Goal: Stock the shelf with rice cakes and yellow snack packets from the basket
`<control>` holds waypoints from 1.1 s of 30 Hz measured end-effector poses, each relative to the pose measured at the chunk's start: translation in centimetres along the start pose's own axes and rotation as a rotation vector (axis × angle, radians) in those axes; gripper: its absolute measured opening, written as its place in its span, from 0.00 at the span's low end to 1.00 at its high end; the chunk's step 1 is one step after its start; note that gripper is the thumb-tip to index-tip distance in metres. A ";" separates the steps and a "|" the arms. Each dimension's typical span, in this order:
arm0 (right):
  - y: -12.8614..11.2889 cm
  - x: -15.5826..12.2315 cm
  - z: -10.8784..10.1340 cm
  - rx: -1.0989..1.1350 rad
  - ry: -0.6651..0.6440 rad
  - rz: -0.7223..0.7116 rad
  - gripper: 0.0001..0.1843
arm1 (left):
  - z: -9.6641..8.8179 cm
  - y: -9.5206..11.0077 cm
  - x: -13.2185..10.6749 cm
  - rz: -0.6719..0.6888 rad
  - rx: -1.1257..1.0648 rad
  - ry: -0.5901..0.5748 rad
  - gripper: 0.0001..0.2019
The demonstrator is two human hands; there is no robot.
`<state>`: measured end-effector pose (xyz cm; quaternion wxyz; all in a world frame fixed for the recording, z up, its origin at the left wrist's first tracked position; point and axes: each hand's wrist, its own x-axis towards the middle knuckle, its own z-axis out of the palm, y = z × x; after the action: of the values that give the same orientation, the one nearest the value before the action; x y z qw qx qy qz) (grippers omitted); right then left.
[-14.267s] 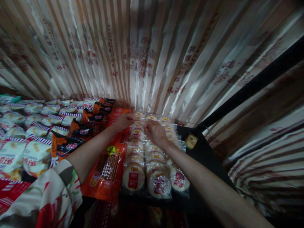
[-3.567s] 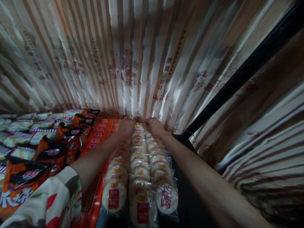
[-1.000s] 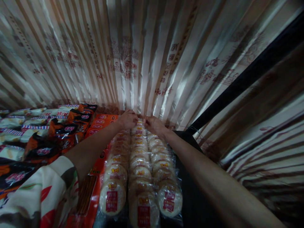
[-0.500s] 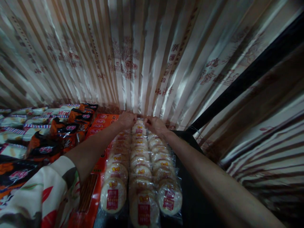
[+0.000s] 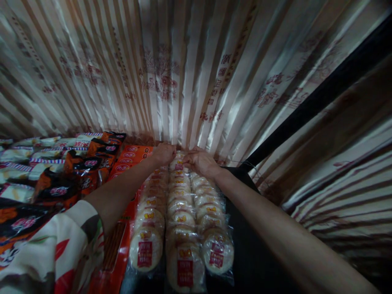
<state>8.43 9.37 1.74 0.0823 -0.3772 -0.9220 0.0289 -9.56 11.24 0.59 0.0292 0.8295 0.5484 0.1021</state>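
Note:
Three rows of round white cakes in clear wrappers with red labels (image 5: 182,212) run away from me on a dark shelf. Both my arms reach to the far end of the rows. My left hand (image 5: 163,153) is closed on the far end of the left row. Closed as well, my right hand (image 5: 200,162) pinches a wrapped cake at the far end of the middle row. The fingertips of both hands nearly meet against the striped curtain (image 5: 171,73).
Orange snack packs (image 5: 128,157) lie just left of the cakes, then orange-and-black bags (image 5: 76,171) and white bags with red-blue stripes (image 5: 18,163). A black bar (image 5: 306,110) slants up on the right. The dark shelf surface (image 5: 248,253) shows right of the cakes.
Over the last second the hands stayed at the far end of the rows; the right hand shifted slightly left over the middle row. Earlier the cake rows lay looser and further right.

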 end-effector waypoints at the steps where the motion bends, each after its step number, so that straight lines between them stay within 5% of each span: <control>1: -0.2 0.0 -0.1 -0.017 -0.015 0.003 0.08 | 0.1 -0.1 0.0 0.005 0.001 0.005 0.07; 11: -1.0 0.2 0.3 -0.040 -0.068 0.163 0.05 | 0.6 -0.4 0.2 0.030 0.018 0.024 0.07; 27: -2.1 -0.7 0.8 -0.111 -0.006 0.215 0.08 | 0.8 -0.4 -0.1 -0.045 -0.053 0.056 0.07; 33: -2.3 -0.7 0.8 -0.101 0.003 0.248 0.09 | -0.1 -0.3 -0.6 0.214 0.011 0.180 0.06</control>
<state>7.23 7.23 1.16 0.0603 -0.4918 -0.8686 -0.0081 -10.10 10.80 0.60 -0.0360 0.8709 0.4575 0.1756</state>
